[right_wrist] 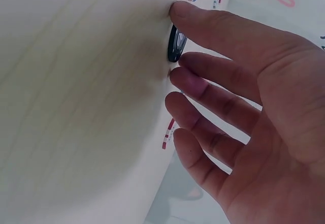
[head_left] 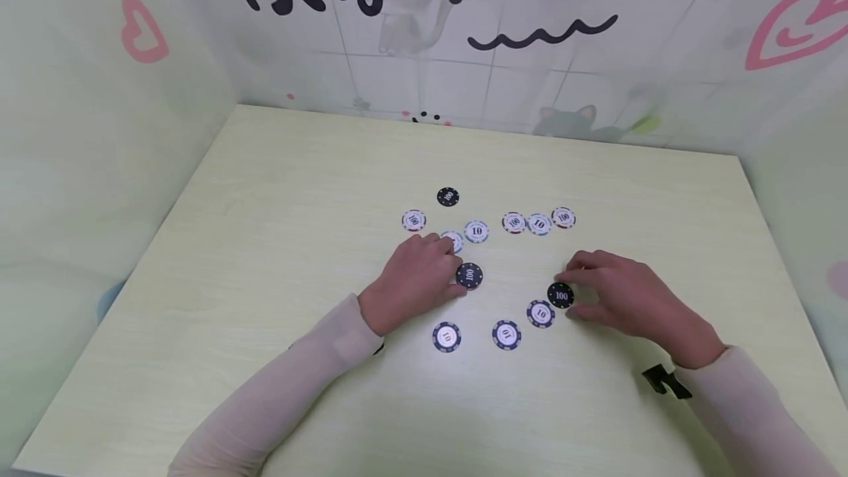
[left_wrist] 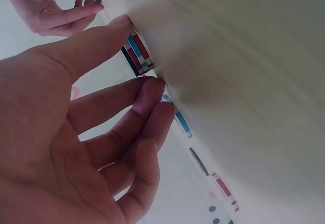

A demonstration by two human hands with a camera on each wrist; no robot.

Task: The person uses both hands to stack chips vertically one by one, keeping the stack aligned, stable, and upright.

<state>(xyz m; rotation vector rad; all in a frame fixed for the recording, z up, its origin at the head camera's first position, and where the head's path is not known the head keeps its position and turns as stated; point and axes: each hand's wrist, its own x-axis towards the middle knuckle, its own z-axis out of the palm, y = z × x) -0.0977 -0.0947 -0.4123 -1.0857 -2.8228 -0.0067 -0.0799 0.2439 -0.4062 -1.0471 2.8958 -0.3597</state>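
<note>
My left hand [head_left: 419, 278] pinches a small stack of poker chips [left_wrist: 136, 54] between thumb and fingers. A black chip marked 100 [head_left: 470, 276] tops the stack; red and blue edges show below it. The stack sits on the table. Farther right, my right hand [head_left: 623, 297] has thumb and index finger at opposite edges of another black 100 chip [head_left: 561, 295], which lies flat or nearly so. Its other fingers are loosely bent. A dark-blue-edged 10 chip [head_left: 540, 313] lies against that black chip. Just beyond the left fingers, a light-blue-edged chip [head_left: 453, 241] is partly hidden.
Behind the hands lie a black chip [head_left: 447, 196], a red-edged chip [head_left: 414, 220], a light-blue 10 chip [head_left: 477, 231] and a row with another 10 chip [head_left: 539, 224]. Two dark-blue-edged chips, one at left [head_left: 447, 337] and one at right [head_left: 506, 335], lie nearer. Printed walls [head_left: 424, 72] border the pale table [head_left: 298, 190].
</note>
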